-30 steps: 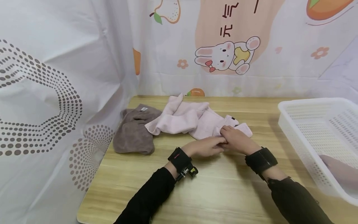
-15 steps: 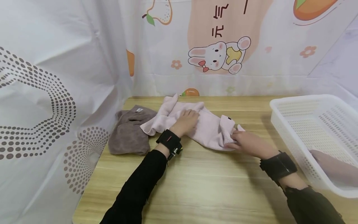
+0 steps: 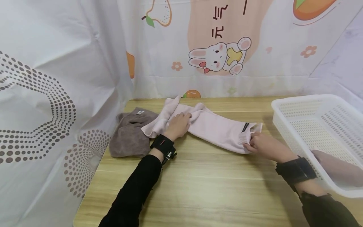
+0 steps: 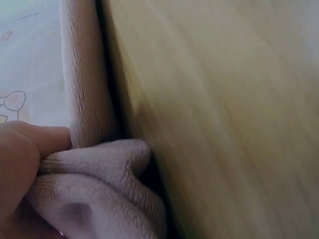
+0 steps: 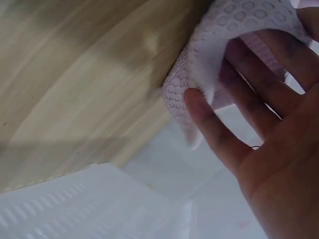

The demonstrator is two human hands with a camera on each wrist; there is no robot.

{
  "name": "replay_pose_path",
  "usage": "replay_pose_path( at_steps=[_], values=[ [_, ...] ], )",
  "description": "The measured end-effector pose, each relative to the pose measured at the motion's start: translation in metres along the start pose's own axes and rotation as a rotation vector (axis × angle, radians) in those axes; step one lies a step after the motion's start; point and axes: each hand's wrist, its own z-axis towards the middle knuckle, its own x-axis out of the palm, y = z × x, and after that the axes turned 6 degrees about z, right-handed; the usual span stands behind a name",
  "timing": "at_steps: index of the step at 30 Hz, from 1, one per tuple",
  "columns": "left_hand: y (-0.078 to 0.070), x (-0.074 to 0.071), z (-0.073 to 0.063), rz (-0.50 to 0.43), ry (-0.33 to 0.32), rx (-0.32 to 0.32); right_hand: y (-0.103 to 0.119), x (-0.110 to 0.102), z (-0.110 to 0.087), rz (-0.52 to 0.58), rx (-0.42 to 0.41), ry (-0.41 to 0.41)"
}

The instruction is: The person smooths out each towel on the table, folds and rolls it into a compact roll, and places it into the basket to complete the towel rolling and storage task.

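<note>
A pale pink towel point(image 3: 218, 129) lies stretched across the table, bunched at its left end and flatter toward the right, where a dark stripe or label shows. My left hand point(image 3: 178, 126) grips the bunched part; in the left wrist view folds of soft cloth point(image 4: 99, 189) sit against its thumb and fingers. At the towel's right end, my right hand point(image 3: 266, 146) holds the edge. From the right wrist view, its fingers point(image 5: 214, 129) curl around a honeycomb-textured border point(image 5: 244, 20) that loops open. A brown towel point(image 3: 130, 135) lies crumpled left of the pink one.
On the right stands a white plastic basket point(image 3: 286, 126) with a mauve-brown folded cloth point(image 3: 337, 168) inside. Printed curtains point(image 3: 158, 85) hang behind and to the left of the wooden table point(image 3: 198, 189).
The hands, together over the pink towel's right part a second ago, have spread apart. My left hand moved left to the bunched part; my right drew the towel's end rightward, stretching it out.
</note>
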Motion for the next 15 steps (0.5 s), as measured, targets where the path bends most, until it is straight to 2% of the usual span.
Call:
replay_pose_path(
  at_steps=[3,8,11,15],
  values=[
    [0.003,-0.006,-0.004,-0.066,-0.062,0.013,-0.005,0.002,-0.004,0.000,0.000,-0.009],
    [0.011,-0.024,-0.015,-0.244,-0.163,0.044,-0.011,0.005,-0.005,-0.037,-0.029,-0.034],
    [0.015,-0.036,-0.024,-0.297,-0.192,0.087,-0.013,0.004,-0.004,-0.048,0.038,-0.024],
    [0.017,-0.049,-0.037,-0.295,-0.209,0.164,-0.013,0.001,0.000,-0.050,0.152,-0.063]
  ],
)
